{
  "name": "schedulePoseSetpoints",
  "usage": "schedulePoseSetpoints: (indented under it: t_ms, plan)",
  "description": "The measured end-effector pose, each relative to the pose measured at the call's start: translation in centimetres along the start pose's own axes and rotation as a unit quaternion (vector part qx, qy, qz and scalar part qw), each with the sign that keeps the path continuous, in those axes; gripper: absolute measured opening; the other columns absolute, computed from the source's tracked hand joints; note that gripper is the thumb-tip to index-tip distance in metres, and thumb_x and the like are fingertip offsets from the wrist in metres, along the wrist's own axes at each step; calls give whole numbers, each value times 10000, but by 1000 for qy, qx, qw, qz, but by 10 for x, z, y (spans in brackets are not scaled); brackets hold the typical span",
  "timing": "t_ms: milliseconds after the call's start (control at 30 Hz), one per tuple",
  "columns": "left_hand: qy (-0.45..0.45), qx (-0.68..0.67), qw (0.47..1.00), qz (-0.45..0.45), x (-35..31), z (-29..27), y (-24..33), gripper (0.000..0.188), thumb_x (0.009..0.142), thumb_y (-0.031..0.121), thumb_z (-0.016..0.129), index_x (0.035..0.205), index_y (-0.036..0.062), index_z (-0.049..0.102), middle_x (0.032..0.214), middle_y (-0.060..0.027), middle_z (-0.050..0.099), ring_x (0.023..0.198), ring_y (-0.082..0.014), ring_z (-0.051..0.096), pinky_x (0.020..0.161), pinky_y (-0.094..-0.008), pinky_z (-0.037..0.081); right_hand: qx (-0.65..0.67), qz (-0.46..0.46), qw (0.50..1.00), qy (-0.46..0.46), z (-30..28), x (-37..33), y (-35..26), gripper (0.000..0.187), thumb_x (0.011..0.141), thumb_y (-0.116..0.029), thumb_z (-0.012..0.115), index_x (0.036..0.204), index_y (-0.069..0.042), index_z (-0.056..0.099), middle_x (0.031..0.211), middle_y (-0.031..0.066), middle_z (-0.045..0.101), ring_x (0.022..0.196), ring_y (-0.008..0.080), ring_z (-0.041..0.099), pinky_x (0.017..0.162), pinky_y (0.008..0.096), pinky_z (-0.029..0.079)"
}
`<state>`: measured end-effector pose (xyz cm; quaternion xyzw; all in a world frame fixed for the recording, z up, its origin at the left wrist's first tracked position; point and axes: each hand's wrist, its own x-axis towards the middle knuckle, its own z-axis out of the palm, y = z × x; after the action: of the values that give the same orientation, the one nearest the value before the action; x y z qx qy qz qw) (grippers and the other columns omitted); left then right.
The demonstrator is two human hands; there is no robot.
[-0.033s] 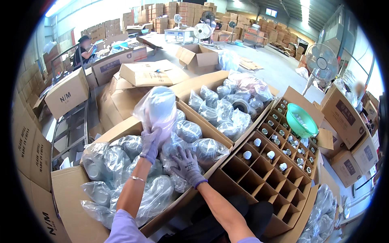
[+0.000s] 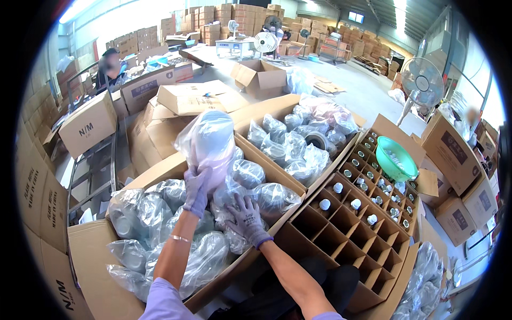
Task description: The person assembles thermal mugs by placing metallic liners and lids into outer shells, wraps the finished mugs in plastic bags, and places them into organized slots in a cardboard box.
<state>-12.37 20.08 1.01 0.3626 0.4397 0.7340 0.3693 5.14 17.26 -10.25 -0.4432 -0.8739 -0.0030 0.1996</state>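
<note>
My left hand (image 2: 197, 189), in a grey-purple glove, is closed round the lower part of a pale, rounded flask liner (image 2: 216, 133) in a clear plastic bag. It holds the liner upright above an open carton (image 2: 88, 248). My right hand (image 2: 246, 220), gloved likewise, lies with fingers spread on a bagged liner (image 2: 226, 205) just below and right of the held one. Several more bagged silvery liners (image 2: 160, 213) fill the carton around both hands; my fingers hide part of the ones beneath.
Behind stands a second carton of bagged liners (image 2: 296, 144). At the right, a divided carton (image 2: 304, 246) holds white-tipped items in some cells, with a green bowl (image 2: 396, 160) on top. A person (image 2: 109, 69) sits far left. Fans (image 2: 422, 80) and stacked boxes (image 2: 245, 18) stand farther back.
The bagged liner in my left hand has risen very slightly. My right hand stays in place. The person at far left has shifted their head and arm a little.
</note>
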Motion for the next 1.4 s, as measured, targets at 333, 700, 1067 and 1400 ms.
schedulePoseSetpoints:
  t_ms: [333,700,1067,1400]
  plan:
    - [-178,242,937,177,-135,15,108,235,876,102,629,1102,38,626,962,-29,649,899,-133,584,835,-301,455,745,243,585,208,-174,-32,61,764,955,-582,476,1533,-202,152,1564,111,195,1353,302,363,977,623,424]
    - [-707,175,640,244,-200,106,-14,203,811,130,637,1004,86,681,1032,-93,657,1066,-225,600,1038,-373,397,534,251,780,209,-299,-263,82,800,819,-508,697,1402,-66,372,1351,176,502,1260,287,493,1067,420,403]
    - [-596,-112,786,-121,-207,175,48,652,1001,361,517,1496,5,286,1520,-144,364,1402,-205,330,1155,-331,258,569,210,752,259,-252,-302,10,1499,443,-389,985,1526,-75,-2,1527,125,282,1392,274,328,1148,423,300]
    - [-765,129,629,-52,-191,94,21,505,1049,348,360,1406,4,459,1374,-156,543,1264,-233,518,1092,-355,388,41,234,964,123,-217,-373,-49,884,698,-477,774,1356,-11,409,1365,203,453,1228,389,470,1015,488,405]
